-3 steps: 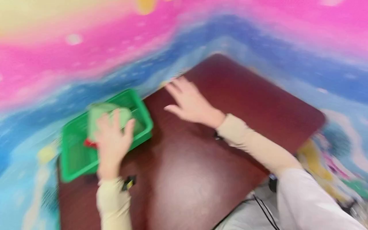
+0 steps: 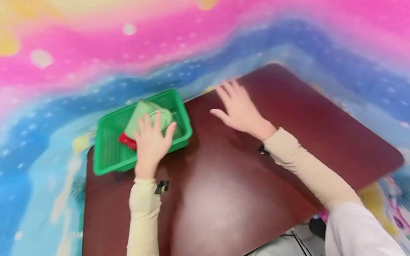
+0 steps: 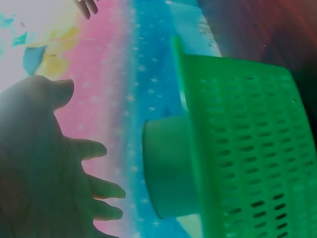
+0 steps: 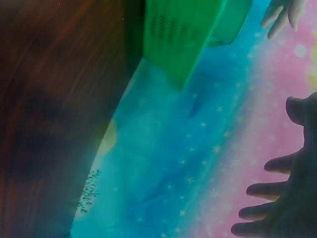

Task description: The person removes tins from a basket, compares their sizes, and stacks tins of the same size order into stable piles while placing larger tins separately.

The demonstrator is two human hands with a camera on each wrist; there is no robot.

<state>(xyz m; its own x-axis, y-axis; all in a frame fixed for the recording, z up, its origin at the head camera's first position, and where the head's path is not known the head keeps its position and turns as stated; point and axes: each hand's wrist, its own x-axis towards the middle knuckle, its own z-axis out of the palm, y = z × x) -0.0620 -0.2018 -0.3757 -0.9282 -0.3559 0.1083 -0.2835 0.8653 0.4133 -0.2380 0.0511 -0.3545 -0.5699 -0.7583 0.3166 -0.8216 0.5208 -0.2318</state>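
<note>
My left hand (image 2: 152, 147) hovers over the near side of a green plastic basket (image 2: 110, 137), fingers spread and holding nothing. In the left wrist view a gap separates this hand (image 3: 37, 158) from the basket (image 3: 247, 119). A pale green object (image 2: 137, 117) with a round end lies in the basket; its cylindrical part (image 3: 171, 168) stands out past the rim. Beside it lies a red piece (image 2: 127, 141), partly hidden by my left hand; its kind is unclear. Right of the basket, my right hand (image 2: 241, 110) is raised above the table, fingers straight and apart, touching nothing.
The dark red-brown table (image 2: 221, 199) has its far edge against a wall covering (image 2: 134, 81) patterned in pink and blue. Black cables (image 2: 299, 241) hang near the front edge at the lower right. The basket stands at the table's far left.
The head view has swung, so the basket, table and both hands appear farther right. Both hands stay open, and the pale green object still lies in the basket.
</note>
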